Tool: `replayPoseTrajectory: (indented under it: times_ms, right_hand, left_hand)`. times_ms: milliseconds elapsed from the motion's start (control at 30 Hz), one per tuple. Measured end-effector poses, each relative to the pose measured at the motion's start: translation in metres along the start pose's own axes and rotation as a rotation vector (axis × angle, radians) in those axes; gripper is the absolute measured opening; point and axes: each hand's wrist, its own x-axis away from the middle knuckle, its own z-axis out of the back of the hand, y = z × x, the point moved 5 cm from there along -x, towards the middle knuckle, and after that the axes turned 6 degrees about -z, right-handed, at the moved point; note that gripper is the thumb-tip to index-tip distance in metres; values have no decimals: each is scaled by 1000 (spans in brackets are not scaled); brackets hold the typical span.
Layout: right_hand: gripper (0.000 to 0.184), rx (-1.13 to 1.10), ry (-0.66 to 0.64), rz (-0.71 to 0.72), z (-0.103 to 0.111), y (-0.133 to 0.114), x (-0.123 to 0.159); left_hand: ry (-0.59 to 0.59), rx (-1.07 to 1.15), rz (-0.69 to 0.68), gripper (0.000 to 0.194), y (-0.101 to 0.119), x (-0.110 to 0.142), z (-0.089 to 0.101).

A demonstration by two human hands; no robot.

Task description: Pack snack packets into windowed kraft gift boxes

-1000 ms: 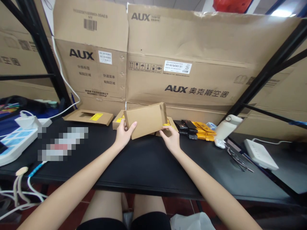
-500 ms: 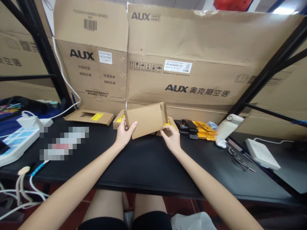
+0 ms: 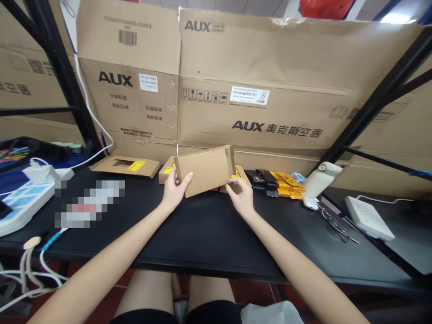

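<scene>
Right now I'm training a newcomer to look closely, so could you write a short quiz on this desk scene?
1. True or false: the left hand and right hand hold a tilted cardboard box.
2. Which lie closer to the white bottle: A) black packets; B) orange packets?
3. Fill in: the sticker on the flat cardboard piece is ____.

Key: 1 true; 2 B; 3 yellow.

AUX-printed cardboard (image 3: 290,81) behind a black desk (image 3: 209,234).
</scene>
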Motion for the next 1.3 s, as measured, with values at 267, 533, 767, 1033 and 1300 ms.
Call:
replayPoseTrajectory:
  times_ms: [267,533,767,1033,1300]
  right_hand:
    - [12,-3,0,13,1,-3,0]
    - [11,-13,-4,31,1,-4,1]
    - [10,-10,-1,43,1,-6,0]
    - [11,-1,4,28,0,-4,0]
    - [11,-18,2,32,0,-2,0]
  left_hand:
    - [-3,-10,9,41,2,0,0]
    - [2,6,14,40,0,0,0]
    - [6,14,19,42,0,0,0]
    - [3,10,27,42,0,0,0]
    - [-1,-1,25,42,0,0,0]
